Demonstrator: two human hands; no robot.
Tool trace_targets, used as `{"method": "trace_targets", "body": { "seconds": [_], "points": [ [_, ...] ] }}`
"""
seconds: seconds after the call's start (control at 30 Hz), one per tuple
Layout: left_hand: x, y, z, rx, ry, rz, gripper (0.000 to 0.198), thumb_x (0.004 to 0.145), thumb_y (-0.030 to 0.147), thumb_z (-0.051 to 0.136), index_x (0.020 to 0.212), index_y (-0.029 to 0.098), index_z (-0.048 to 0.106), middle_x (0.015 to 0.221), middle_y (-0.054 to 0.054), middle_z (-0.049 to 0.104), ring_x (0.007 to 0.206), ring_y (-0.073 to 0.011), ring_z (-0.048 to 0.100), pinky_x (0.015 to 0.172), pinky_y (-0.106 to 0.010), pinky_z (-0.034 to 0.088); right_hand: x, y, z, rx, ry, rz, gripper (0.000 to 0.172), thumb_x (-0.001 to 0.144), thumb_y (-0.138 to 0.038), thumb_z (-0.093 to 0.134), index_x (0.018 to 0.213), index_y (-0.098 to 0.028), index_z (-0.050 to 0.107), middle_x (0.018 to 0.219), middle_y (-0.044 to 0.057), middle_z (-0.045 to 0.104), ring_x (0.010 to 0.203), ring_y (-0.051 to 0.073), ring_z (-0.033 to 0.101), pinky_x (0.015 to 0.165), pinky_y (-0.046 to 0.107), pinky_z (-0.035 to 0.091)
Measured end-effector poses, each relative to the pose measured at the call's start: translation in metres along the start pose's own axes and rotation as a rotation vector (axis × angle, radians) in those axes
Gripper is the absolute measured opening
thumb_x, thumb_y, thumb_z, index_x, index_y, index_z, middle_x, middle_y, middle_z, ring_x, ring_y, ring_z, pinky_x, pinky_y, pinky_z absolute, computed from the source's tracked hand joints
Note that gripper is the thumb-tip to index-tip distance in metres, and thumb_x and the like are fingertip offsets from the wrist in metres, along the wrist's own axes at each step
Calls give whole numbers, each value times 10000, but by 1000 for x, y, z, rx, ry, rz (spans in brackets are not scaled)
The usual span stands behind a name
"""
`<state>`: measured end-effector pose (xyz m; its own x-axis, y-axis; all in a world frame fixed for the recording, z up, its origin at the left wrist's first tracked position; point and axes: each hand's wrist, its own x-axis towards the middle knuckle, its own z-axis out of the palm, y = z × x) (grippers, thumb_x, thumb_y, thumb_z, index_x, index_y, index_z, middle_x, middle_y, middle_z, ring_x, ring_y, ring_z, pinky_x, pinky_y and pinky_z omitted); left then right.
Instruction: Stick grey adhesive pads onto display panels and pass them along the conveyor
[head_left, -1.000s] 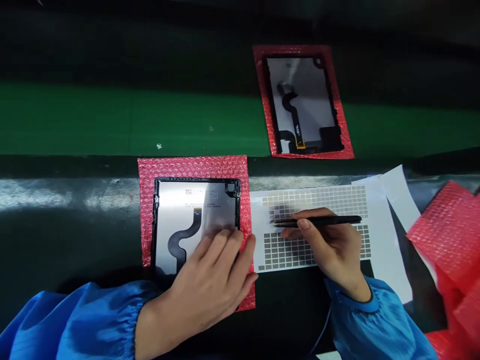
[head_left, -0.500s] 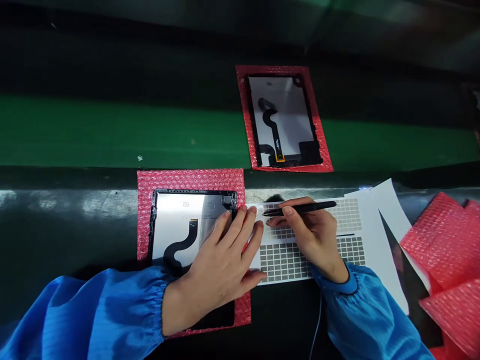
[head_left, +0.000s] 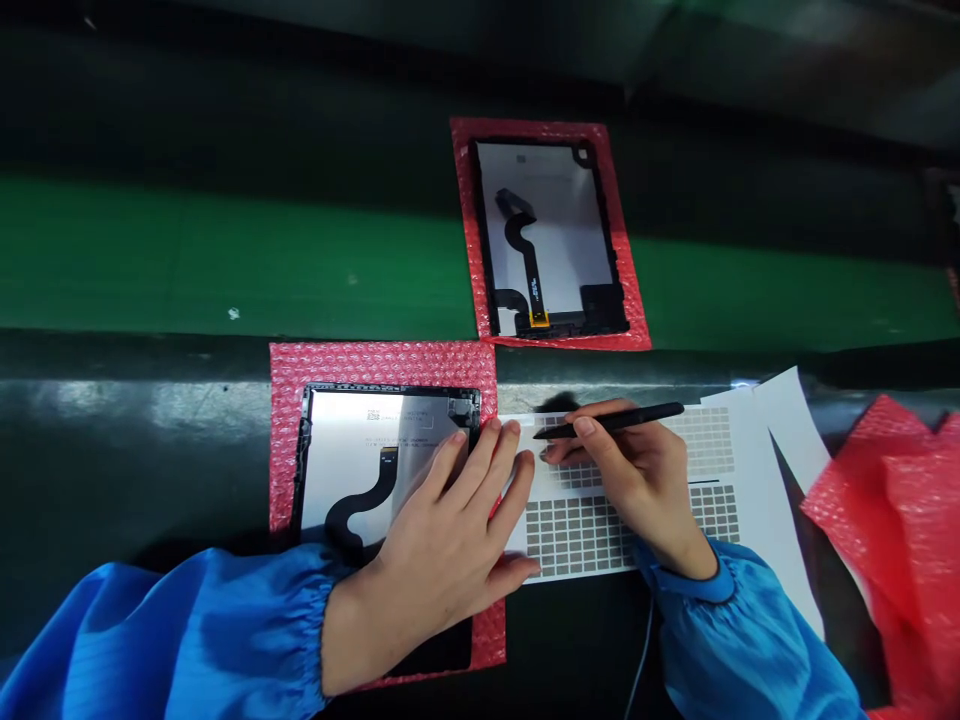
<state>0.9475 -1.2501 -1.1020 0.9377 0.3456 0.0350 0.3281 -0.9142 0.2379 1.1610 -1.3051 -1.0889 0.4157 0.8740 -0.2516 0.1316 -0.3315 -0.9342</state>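
My left hand (head_left: 450, 530) lies flat with its fingers spread, across the right side of a display panel (head_left: 345, 430) and the left edge of a sticker sheet (head_left: 577, 535). The panel rests back side up on pink bubble wrap (head_left: 285, 440), a black curved ribbon cable showing on its silvery back. Above the sheet, my right hand (head_left: 637, 465) grips black tweezers (head_left: 622, 418), or a similar slim pointed tool, with the tip pointing left near the sheet's upper left part. Small grey rectangles fill the sheet in rows. Whether the tip touches it, I cannot tell.
A second display panel (head_left: 559, 240) lies on pink bubble wrap on the green surface (head_left: 360, 270) farther back. White paper (head_left: 787, 400) and loose pink bubble wrap (head_left: 900, 520) lie at the right. A thin cord (head_left: 640, 655) hangs below my right sleeve.
The view has shifted slightly, so the rear panel appears further left and the sheet a little lower and to the right. Both hands keep nearly the same pose.
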Motion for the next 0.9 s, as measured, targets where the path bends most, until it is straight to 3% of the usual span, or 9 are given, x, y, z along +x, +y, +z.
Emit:
{"method": "trace_targets", "body": {
  "seconds": [0.4,0.53,0.6,0.67,0.73,0.8,0.9],
  "points": [
    [4,-1,5,-4,15,-1,883,960,709,488,1534,39,445,1658,-286,320,1538,-406,339,1220,-554,250,4,-5,-2,128,43,39,252,934,-425,767,934,-177,720,722,43,805,608,200,792,615,295,681],
    [-5,4,-15,18,61,26,868,962,685,511,1508,11,482,1627,-275,390,1533,-419,335,1229,-552,248,-3,-15,6,155,90,16,224,937,-411,769,949,-190,735,721,32,809,608,179,792,634,259,671],
    [-18,9,-31,26,83,74,755,999,611,498,1460,15,539,1536,-249,524,1448,-400,460,1175,-522,344,-8,-24,19,184,108,1,204,948,-404,758,954,-201,737,725,27,814,601,172,791,652,260,676],
    [-34,13,-45,5,68,91,653,1006,567,508,1364,33,624,1265,-203,710,1166,-339,668,999,-457,486,-14,-34,40,213,104,-6,194,959,-402,746,954,-209,732,728,27,819,594,174,794,657,268,683],
    [-51,14,-52,-1,3,43,654,965,603,557,1291,47,670,952,-152,765,845,-287,721,854,-430,527,-19,-43,65,224,66,-2,194,965,-402,739,950,-210,726,711,29,817,598,185,803,642,262,686],
    [-63,9,-54,45,-106,-17,728,910,628,618,1340,41,645,819,-149,760,724,-292,719,889,-480,523,-21,-50,92,217,11,10,201,965,-403,737,940,-204,722,710,38,818,612,199,812,618,258,688],
    [-72,-8,-52,102,-278,-42,851,877,611,657,1485,31,524,832,-179,774,719,-319,738,1064,-603,427,-20,-55,127,194,-38,14,213,955,-406,743,911,-199,716,713,47,820,624,212,817,609,267,695]
  ]
}}
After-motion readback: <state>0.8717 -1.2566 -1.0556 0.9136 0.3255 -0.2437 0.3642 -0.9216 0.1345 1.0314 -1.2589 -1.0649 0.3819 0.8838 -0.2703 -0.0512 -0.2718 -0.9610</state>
